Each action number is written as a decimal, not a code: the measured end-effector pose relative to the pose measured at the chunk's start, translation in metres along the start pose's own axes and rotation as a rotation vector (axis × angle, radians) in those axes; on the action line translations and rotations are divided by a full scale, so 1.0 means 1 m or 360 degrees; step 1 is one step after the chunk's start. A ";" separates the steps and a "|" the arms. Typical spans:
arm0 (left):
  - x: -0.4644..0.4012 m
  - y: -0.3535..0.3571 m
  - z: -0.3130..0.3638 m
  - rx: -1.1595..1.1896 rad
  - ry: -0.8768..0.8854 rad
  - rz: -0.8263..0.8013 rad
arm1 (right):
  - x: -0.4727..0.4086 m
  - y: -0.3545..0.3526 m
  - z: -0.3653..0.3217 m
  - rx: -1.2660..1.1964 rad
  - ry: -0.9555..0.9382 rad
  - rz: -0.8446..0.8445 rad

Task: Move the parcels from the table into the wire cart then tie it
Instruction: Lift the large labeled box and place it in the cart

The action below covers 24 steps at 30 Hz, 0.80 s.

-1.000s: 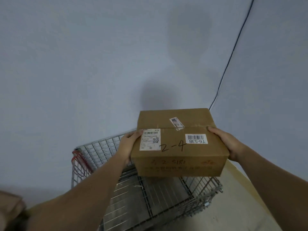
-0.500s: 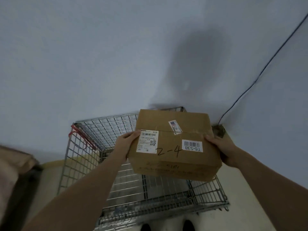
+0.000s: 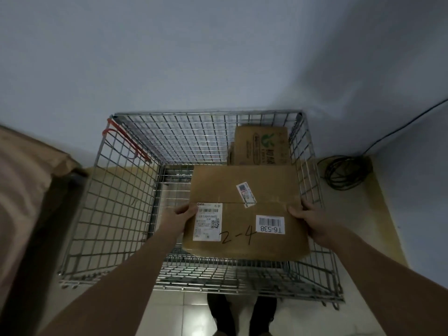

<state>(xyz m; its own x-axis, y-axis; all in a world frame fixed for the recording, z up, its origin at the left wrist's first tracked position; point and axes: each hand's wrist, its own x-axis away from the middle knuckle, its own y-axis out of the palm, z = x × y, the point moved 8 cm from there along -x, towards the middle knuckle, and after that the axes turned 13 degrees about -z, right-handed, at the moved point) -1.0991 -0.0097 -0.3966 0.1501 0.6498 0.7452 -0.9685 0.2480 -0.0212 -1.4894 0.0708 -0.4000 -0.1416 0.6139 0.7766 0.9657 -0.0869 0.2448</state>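
1. Both hands held one cardboard parcel [image 3: 244, 214] over the open top of the wire cart [image 3: 126, 204]: the left hand [image 3: 178, 218] was pressed flat against the parcel's left side, its thumb lying on the top face beside a white shipping label [image 3: 207, 221].
2. On the other side, the right hand [image 3: 312, 220] clamped the parcel's right edge, fingers curled over the top rim and thumb on the top face.
3. Both forearms reached forward and down from the bottom corners of the view, roughly straight, the parcel level between them.
4. That parcel hung inside the cart's outline, towards its right half, above the mesh floor; whether its bottom touched the floor could not be told.
5. Its top carried three stickers: the shipping label, a small tilted sticker [image 3: 246, 194] across the flap seam, and a barcode label [image 3: 270, 224] reading T6-538, with "2-4" handwritten between them.
6. Two parcels were in the cart's bounds: the held one and a second box [image 3: 261, 145] with a green logo, standing in the far right corner.
7. A red strap [image 3: 128, 141] hung on the cart's left wall.
8. One coil of black cable [image 3: 345, 172] lay on the floor just right of the cart.
9. Two dark shoes [image 3: 242, 314] stood on the tiles below the cart's near rim.
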 end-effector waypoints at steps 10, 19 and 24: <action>-0.088 0.015 -0.092 -0.0311 -0.0228 -0.0057 | -0.083 -0.024 0.087 0.0403 0.0330 0.0098; -0.191 0.054 -0.154 -0.0429 -0.0366 -0.0048 | -0.177 -0.066 0.125 0.0728 0.0368 0.0341; -0.234 0.074 -0.182 -0.0410 -0.0387 -0.0017 | -0.214 -0.082 0.143 0.1008 0.0347 0.0492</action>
<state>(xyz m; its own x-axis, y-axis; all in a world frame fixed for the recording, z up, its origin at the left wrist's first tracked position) -1.1700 -0.0124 -0.6937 0.0784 0.4640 0.8824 -0.8807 0.4470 -0.1568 -1.5067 0.0591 -0.6695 0.1809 0.4593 0.8696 0.8999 0.2793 -0.3348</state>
